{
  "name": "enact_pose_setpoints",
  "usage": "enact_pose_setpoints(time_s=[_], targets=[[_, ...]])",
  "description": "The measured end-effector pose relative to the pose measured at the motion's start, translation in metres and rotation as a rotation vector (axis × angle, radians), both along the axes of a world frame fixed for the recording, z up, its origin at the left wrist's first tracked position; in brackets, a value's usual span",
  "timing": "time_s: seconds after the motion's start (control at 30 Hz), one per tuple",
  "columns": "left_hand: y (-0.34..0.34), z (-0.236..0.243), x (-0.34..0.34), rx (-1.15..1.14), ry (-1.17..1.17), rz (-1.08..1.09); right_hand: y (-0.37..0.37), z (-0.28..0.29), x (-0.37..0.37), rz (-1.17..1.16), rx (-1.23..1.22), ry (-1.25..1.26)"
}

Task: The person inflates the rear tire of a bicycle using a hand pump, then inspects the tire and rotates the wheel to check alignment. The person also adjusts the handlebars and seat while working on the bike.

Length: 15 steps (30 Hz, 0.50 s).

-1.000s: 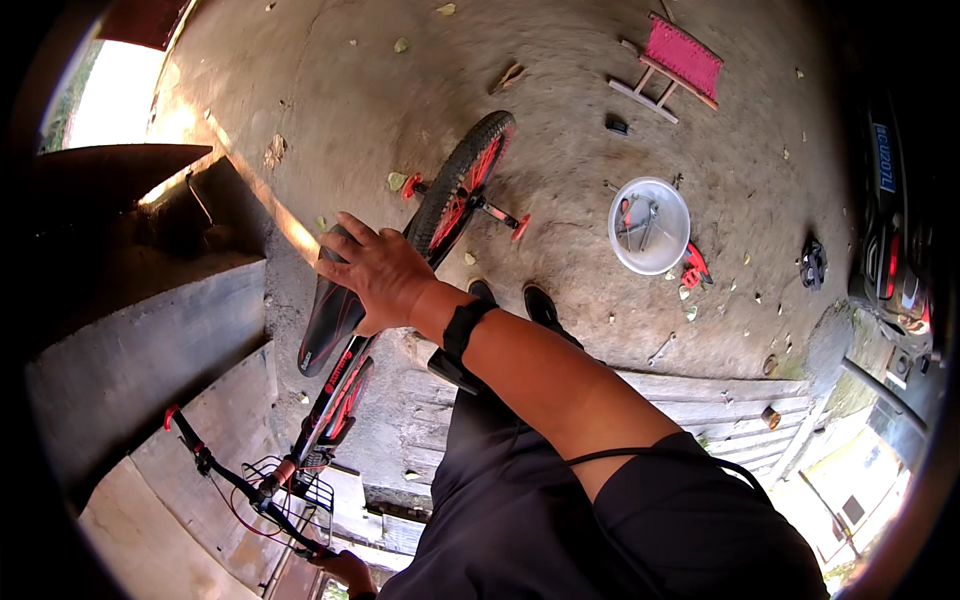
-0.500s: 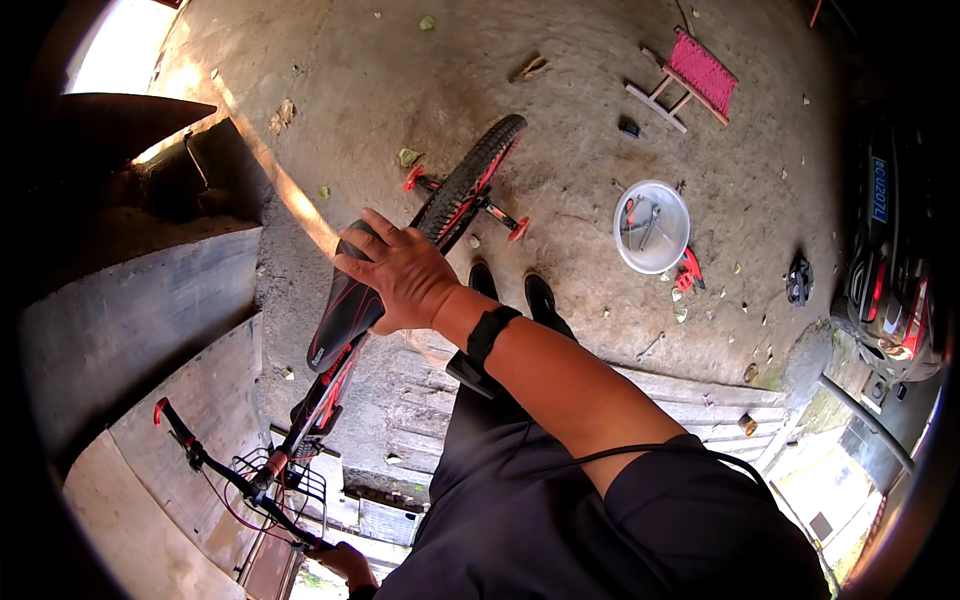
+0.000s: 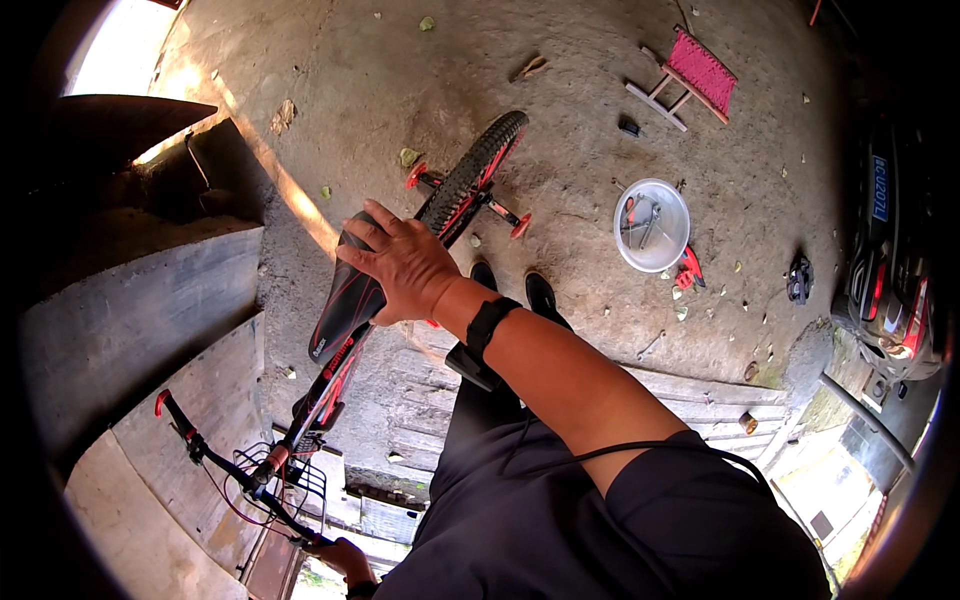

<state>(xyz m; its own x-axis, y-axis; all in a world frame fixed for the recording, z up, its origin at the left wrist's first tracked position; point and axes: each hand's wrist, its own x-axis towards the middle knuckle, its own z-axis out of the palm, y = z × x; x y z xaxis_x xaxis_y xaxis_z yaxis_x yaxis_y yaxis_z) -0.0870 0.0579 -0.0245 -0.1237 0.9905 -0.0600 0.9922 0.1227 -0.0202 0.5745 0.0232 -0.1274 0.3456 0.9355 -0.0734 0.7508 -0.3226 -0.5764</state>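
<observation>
A black and red bicycle stands on my left, its handlebar (image 3: 277,510) toward the lower left and its rear tyre (image 3: 475,172) pointing up the view. My right hand (image 3: 408,268) grips the wide rear of the black saddle (image 3: 342,312), fingers over one side and the thumb on the other. At the near end of the handlebar, my left hand (image 3: 342,557) is closed round the grip; part of it is cut off by my clothing. Red-ended pieces (image 3: 519,226) stick out on both sides of the rear wheel. A wire basket (image 3: 308,480) sits by the handlebar.
On the floor to the right are a white bucket (image 3: 652,266) holding several tools, a red tool (image 3: 690,268), a wrench (image 3: 651,345) and a pink-seated stool (image 3: 702,72). A car (image 3: 890,300) stands at the far right. Leaning boards (image 3: 140,300) line the left.
The bicycle has shifted very slightly, its saddle and rear wheel a touch to the right, with my right hand moving along. Both hands keep their hold.
</observation>
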Motion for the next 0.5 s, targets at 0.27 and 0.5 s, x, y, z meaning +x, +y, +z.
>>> enact_pose_setpoints(time_s=[0.27, 0.5], targets=[[-0.003, -0.001, 0.007, -0.04, 0.094, 0.045, -0.004, -0.001, 0.0, -0.013, 0.058, -0.003], [-0.022, 0.01, 0.027, -0.043, 0.014, 0.094, -0.014, -0.007, -0.004, -0.013, 0.128, -0.015]])
